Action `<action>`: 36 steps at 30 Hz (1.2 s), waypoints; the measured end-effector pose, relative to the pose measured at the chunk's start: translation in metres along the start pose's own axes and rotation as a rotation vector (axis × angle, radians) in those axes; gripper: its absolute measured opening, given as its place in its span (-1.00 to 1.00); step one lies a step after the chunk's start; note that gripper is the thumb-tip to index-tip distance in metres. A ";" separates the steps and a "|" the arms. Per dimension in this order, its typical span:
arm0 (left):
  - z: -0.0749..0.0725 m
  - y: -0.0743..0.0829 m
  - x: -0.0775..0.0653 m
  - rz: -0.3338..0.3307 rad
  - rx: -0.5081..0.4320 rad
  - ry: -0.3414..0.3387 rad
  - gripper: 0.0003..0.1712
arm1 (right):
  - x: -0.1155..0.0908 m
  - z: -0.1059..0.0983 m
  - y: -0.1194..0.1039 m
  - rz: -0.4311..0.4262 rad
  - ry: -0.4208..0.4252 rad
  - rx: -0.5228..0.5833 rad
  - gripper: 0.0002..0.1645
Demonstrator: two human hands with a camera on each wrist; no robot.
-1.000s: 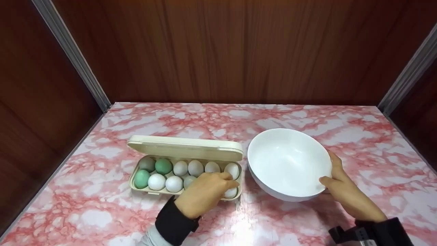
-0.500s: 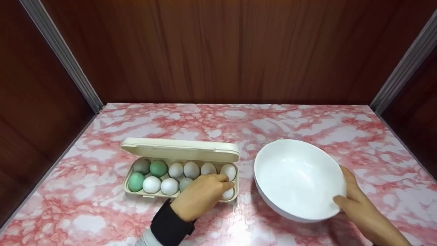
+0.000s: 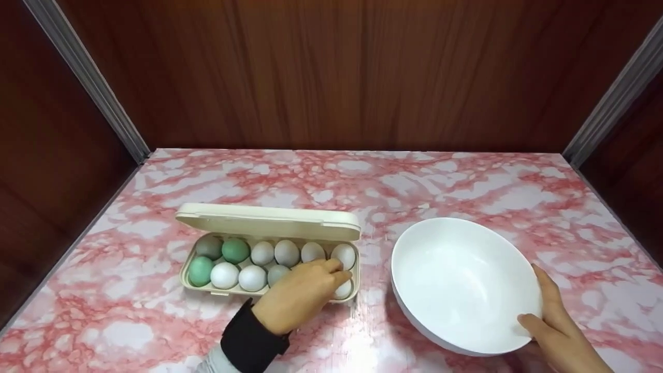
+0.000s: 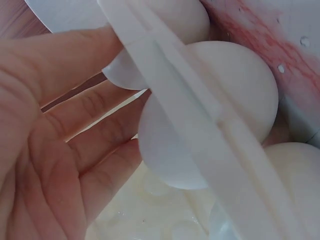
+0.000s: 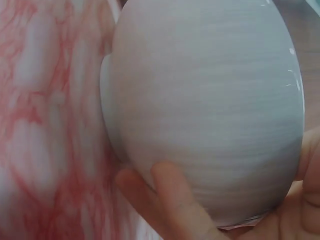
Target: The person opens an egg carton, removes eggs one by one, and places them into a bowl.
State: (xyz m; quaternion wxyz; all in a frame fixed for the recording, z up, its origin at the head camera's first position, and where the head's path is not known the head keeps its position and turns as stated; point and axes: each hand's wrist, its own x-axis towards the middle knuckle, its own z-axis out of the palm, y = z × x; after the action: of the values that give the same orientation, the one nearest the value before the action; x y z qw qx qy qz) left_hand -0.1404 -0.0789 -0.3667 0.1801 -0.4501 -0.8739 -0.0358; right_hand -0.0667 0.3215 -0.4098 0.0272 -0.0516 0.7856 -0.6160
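One white bowl (image 3: pixel 466 287) has moved toward the lower right, its right rim pinched by the right hand (image 3: pixel 559 326). Lower centre, the left hand (image 3: pixel 298 298) reaches among eleven visible eggs (image 3: pixel 287 253) in one egg carton (image 3: pixel 269 212); its grip I cannot tell.

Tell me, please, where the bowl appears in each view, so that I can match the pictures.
Head: the bowl is in the lower half, right of centre, held by the right hand.
Left wrist: the white surface near the top left may be it; I cannot tell.
Right wrist: it fills the middle, up to the top edge.
Shared landmark: the marbled table.
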 end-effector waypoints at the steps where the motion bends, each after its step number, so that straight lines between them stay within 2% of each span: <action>1: 0.000 0.000 0.000 0.003 -0.001 0.002 -0.78 | 0.000 0.000 0.001 -0.004 0.000 0.008 -0.02; 7: -0.002 -0.003 0.000 0.019 -0.066 -0.014 -0.78 | -0.001 0.003 0.005 -0.033 0.029 0.046 -0.02; 12: -0.003 -0.007 -0.002 0.008 -0.172 -0.054 -0.73 | 0.000 0.003 0.002 0.007 0.033 0.019 -0.02; 15: -0.004 -0.009 -0.002 0.000 -0.204 -0.070 -0.71 | 0.000 0.003 0.001 0.015 0.034 0.006 -0.02; 27: -0.010 -0.011 -0.004 -0.033 -0.201 -0.045 -0.74 | 0.001 0.004 0.002 -0.015 0.036 -0.016 -0.06; 31: -0.015 -0.011 -0.005 -0.036 -0.203 -0.034 -0.71 | 0.001 0.007 0.003 -0.045 0.035 0.018 -0.06; 36: -0.023 -0.010 -0.004 -0.046 -0.217 -0.013 -0.66 | -0.001 0.009 0.000 -0.032 0.047 -0.019 -0.06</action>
State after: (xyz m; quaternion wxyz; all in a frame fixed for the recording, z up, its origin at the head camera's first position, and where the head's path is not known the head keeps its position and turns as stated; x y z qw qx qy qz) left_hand -0.1394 -0.0935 -0.3455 0.1237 -0.4471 -0.8761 -0.1311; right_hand -0.0653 0.3132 -0.4116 -0.0016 -0.0498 0.7910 -0.6098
